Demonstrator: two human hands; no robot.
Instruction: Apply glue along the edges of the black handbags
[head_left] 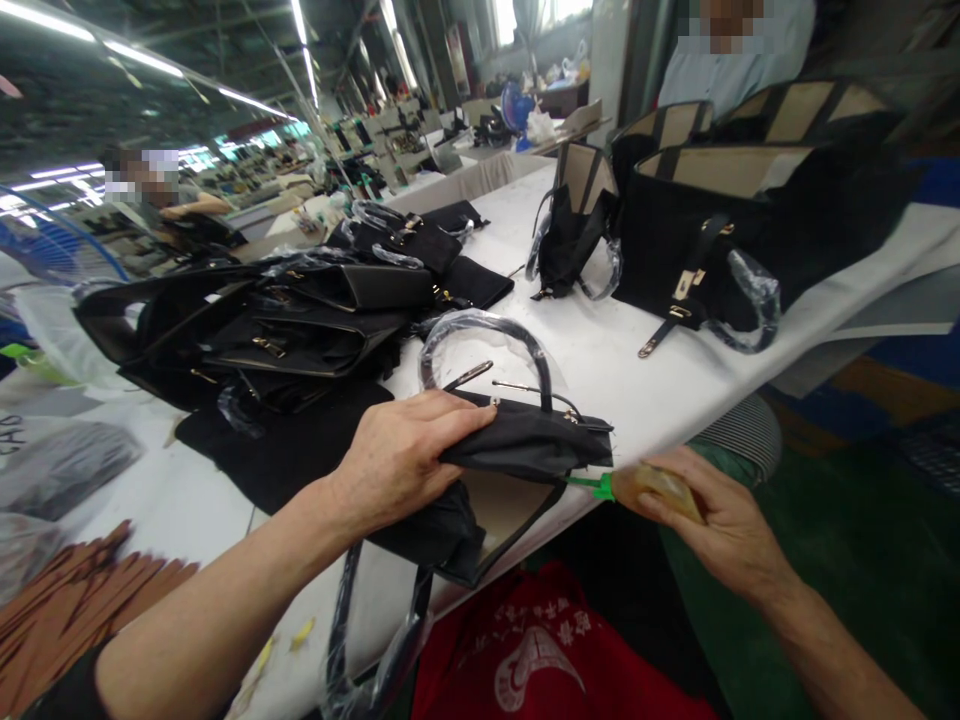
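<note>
A black handbag (525,445) with plastic-wrapped handles lies on its side at the near edge of the white table (600,350). My left hand (405,455) presses on its folded top edge, fingers closed over the fabric. My right hand (701,510) grips a small squeeze bottle (660,488) with a green nozzle. The nozzle tip touches the bag's right end.
A heap of flat black handbags (285,330) lies to the left. Upright finished bags (720,230) stand at the back right, with a person behind them. Another person sits far left. Brown strips (67,600) lie at the lower left; a red cloth (540,650) hangs below.
</note>
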